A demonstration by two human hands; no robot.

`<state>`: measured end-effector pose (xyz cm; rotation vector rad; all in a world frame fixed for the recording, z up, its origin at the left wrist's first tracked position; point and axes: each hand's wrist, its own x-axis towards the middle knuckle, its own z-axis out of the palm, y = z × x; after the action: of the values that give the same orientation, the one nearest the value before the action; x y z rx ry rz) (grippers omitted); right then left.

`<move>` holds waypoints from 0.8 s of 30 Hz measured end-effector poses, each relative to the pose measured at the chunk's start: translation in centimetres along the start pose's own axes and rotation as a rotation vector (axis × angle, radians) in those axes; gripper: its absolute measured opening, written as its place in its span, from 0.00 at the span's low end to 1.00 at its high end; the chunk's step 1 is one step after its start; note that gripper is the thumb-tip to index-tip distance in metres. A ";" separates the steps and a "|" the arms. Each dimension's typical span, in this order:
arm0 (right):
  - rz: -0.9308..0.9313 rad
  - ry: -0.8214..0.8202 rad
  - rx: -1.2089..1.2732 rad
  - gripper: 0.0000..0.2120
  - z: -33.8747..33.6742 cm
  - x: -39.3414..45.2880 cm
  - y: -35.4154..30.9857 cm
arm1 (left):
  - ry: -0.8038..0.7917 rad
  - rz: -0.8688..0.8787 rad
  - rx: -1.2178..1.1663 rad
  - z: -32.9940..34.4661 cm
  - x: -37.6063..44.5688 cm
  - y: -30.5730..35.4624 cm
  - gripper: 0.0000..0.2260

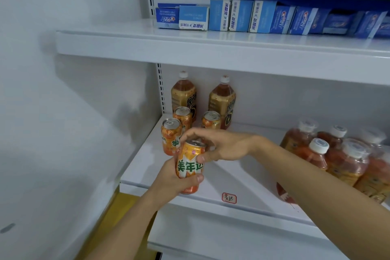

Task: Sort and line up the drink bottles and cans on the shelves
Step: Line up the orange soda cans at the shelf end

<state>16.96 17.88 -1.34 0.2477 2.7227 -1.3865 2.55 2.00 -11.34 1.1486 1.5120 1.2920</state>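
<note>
Both hands are gripping the orange can (190, 167): left hand (175, 177) wrapping its base, right hand (219, 145) pinching the rim. Three cans (171, 139) are standing lined just behind them (rightward bottles (337, 154) look unsorted).

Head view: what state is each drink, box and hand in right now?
Held orange can: upright, lifted at the shelf front, gripped by both hands.
Left hand: fingers wrapped round its lower body.
Right hand: fingers on its top.
Three shelved orange cans: upright, unopened.
Two tea bottles: upright, capped, at the back.
Wrapped bottle pack: capped, leaning.
Toothpaste boxes: closed, on the upper shelf.
</note>
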 end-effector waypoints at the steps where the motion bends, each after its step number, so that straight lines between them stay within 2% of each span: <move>1: 0.045 0.062 -0.010 0.21 -0.3 0.2 0.0 | 0.053 -0.030 -0.028 0.2 -0.1 -0.2 0.23; 3: 0.142 0.385 -0.080 0.17 -1.4 0.9 0.5 | 0.163 -0.083 -0.141 0.5 -0.1 -0.5 0.26; 5: 0.231 0.744 -0.267 0.15 -2.5 2.0 1.4 | 0.234 -0.083 -0.230 0.6 -0.1 -0.6 0.27; 6: 0.290 0.813 -0.358 0.16 -2.9 2.6 1.9 | 0.252 -0.071 -0.255 0.6 -0.2 -0.5 0.29; 7: 0.356 0.803 -0.415 0.19 -3.1 3.2 2.4 | 0.260 -0.059 -0.277 0.5 -0.3 -0.6 0.31; 10: 0.520 0.612 -0.481 0.30 -3.0 4.6 3.7 | 0.266 -0.038 -0.300 0.3 -0.7 -0.4 0.34; 13: 0.536 0.542 -0.504 0.39 -2.9 5.1 5.0 | 0.243 -0.021 -0.282 0.3 -0.9 -0.5 0.37; 18: 0.461 0.572 -0.381 0.29 -2.6 4.0 5.8 | 0.210 -0.018 -0.327 1.2 -1.2 -0.6 0.27; 21: 0.443 0.708 -0.339 0.28 -1.8 2.4 5.9 | 0.196 -0.033 -0.324 1.3 -1.0 -1.1 0.41; 24: 0.387 0.810 -0.157 0.29 -1.0 0.2 5.5 | 0.197 -0.017 -0.297 0.8 -0.6 -1.5 0.44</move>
<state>17.71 21.90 -5.17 1.5182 3.0605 -1.1047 3.23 1.52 -12.89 0.8357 1.4042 1.5937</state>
